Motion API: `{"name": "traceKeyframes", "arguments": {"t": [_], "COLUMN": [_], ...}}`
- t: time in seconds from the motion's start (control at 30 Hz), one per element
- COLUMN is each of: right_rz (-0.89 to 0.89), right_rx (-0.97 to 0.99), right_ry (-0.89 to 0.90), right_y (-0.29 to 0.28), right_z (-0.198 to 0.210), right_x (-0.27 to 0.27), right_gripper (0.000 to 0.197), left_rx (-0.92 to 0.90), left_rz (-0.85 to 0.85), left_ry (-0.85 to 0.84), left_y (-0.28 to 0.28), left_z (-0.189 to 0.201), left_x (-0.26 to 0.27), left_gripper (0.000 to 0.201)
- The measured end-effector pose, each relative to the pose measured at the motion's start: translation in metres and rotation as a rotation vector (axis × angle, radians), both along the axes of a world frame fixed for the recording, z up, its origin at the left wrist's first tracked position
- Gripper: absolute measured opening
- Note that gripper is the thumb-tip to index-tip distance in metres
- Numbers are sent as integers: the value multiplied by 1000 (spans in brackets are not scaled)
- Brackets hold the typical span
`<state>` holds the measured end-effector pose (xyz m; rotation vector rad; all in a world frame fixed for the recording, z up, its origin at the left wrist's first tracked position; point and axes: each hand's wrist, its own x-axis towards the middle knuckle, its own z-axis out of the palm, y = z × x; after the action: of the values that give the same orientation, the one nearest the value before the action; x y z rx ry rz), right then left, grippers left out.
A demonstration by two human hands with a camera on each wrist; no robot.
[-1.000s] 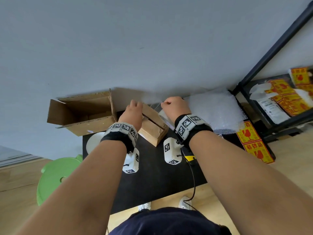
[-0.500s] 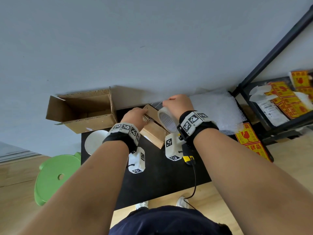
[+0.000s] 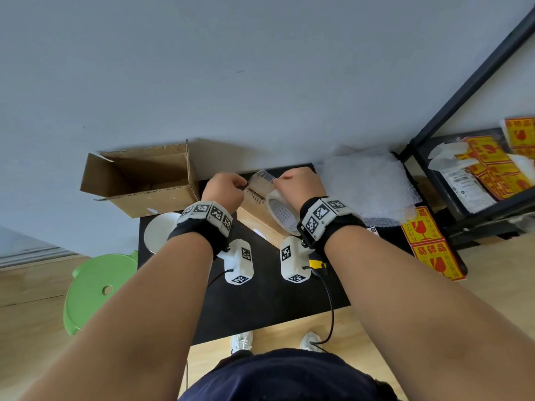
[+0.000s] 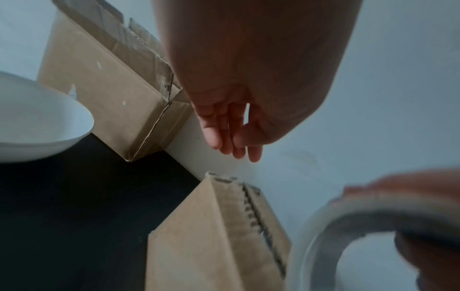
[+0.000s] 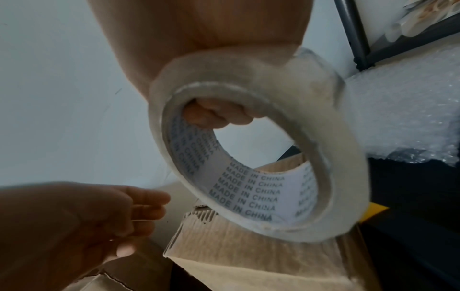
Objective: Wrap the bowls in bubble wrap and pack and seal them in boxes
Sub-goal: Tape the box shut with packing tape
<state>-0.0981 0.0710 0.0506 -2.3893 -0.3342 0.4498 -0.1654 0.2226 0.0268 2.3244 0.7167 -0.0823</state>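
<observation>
Head view shows our small box point(image 3: 260, 218) on the black table point(image 3: 260, 299), directly beneath both hands, its top seam running away from us toward the wall. Above it a pulled strip of tape point(image 3: 262, 177) spans left to right, across that seam. Our right hand point(image 3: 299, 183) grips the tape roll point(image 3: 282, 215); our left hand point(image 3: 224, 188) pinches the free end. Both hands are about equally near. A white bowl point(image 3: 159, 233) sits left, unwrapped.

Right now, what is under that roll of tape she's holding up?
Directly below the tape roll held by the right hand sits a small closed cardboard box on the black table. Its contents are hidden by the shut flaps.
</observation>
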Motion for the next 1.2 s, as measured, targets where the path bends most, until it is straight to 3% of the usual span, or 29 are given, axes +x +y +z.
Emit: {"name": "traceKeyframes", "arguments": {"t": [0.1, 0.2, 0.33, 0.53, 0.67, 0.83, 0.97, 1.07, 1.2], "right_rz": [2, 1, 9, -18, -109, -104, -79, -23, -30], "right_rx": [-24, -38, -8, -9, 151, 223, 203, 58, -62], "right_ry": [8, 21, 98, 267, 419, 366, 291, 221, 147], "right_y": [2, 4, 5, -4, -13, -20, -16, -15, -8], "right_z": [-1, 3, 4, 15, 19, 29, 35, 31, 23], "right_x": [-1, -1, -1, 0, 2, -3, -1, -5, -11], "right_gripper": [30, 27, 23, 43, 38, 14, 26, 23, 36], "left_rx": [-295, -431, -311, -179, -81, -51, -45, -56, -34], "left_rz": [204, 184, 85, 95, 87, 94, 116, 142, 116], "left_ry": [14, 5, -98, -66, -31, -54, -35, -23, 12], "left_y": [6, 6, 6, 5, 8, 13, 15, 20, 20], "left_z": [8, 14, 19, 22, 29, 35, 37, 39, 39], "left_x": [9, 13, 2, 13, 17, 21, 25, 26, 29], "left_gripper": [18, 24, 15, 22, 21, 18, 18, 21, 20]}}
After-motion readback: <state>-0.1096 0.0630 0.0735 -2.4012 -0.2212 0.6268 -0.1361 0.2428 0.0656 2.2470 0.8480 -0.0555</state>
